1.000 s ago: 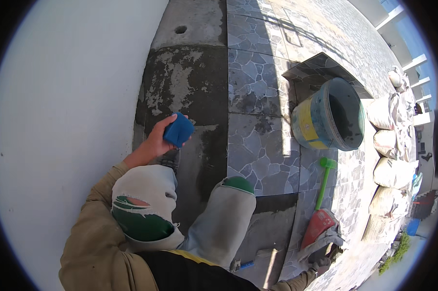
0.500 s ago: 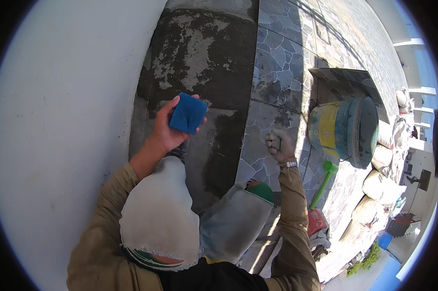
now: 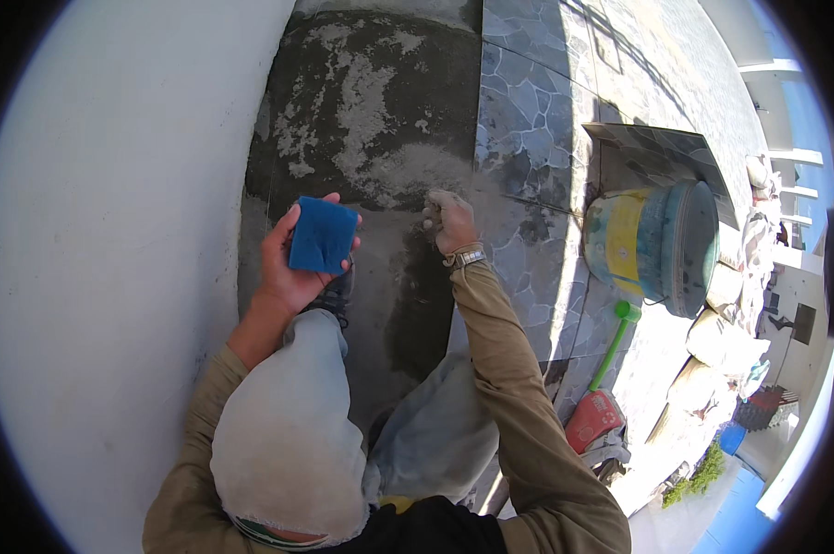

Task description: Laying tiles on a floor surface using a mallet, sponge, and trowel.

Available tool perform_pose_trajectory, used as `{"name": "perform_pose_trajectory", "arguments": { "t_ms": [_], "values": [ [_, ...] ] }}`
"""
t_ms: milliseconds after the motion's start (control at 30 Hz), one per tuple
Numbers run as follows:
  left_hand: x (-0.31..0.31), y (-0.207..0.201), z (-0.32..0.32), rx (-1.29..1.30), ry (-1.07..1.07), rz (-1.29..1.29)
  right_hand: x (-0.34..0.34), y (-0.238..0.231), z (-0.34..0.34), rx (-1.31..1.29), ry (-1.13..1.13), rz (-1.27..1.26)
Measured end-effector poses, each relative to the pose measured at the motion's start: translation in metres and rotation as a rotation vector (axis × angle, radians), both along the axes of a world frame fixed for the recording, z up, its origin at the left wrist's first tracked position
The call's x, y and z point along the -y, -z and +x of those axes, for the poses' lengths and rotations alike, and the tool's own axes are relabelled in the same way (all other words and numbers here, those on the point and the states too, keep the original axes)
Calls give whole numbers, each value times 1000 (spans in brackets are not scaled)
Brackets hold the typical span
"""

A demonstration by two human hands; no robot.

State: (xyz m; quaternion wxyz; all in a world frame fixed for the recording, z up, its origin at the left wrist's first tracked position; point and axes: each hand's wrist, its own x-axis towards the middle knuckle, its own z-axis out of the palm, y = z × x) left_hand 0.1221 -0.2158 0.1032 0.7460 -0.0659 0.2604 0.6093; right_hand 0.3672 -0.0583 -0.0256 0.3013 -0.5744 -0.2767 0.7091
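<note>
My left hand point(image 3: 283, 268) grips a blue sponge point(image 3: 324, 234), fingers around its edges and its broad face turned up. It is above the damp strip of grey floor point(image 3: 366, 268) beside the white wall. My right hand point(image 3: 451, 222), coated with pale dust, is closed in a fist over the right side of that strip. Grey powder point(image 3: 417, 174) lies in a light, blurred patch just beyond this fist, and a dusty haze trails off to its right. Powder in the fist itself is mostly hidden by the fingers.
Stone-patterned tiles point(image 3: 528, 102) border the strip on the right. A teal bucket point(image 3: 652, 245) stands there, with a loose tile point(image 3: 666, 152) behind it. Nearer are a green mallet point(image 3: 616, 342) and a red bag point(image 3: 594, 420). The white wall point(image 3: 131, 231) rises at left.
My right hand has swung left from over the tiles to the damp strip, and a pale powder patch has appeared ahead of it. The sponge has shifted slightly left and nearer, still held.
</note>
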Motion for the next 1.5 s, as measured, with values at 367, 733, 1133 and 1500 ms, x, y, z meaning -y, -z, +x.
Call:
{"name": "perform_pose_trajectory", "arguments": {
  "t_ms": [367,733,1133,1500],
  "values": [
    [-8,4,-12,-26,-11,-1,-53,1,68,64,-156,-216],
    [-9,4,-25,-60,-64,5,-155,-12,71,97,-229,80],
    [-13,-2,-17,-72,-24,48,-147,-19,74,417,-202,409],
    [-7,-10,6,-362,56,51,304,-173,452,1213,721,277]
  ]
}}
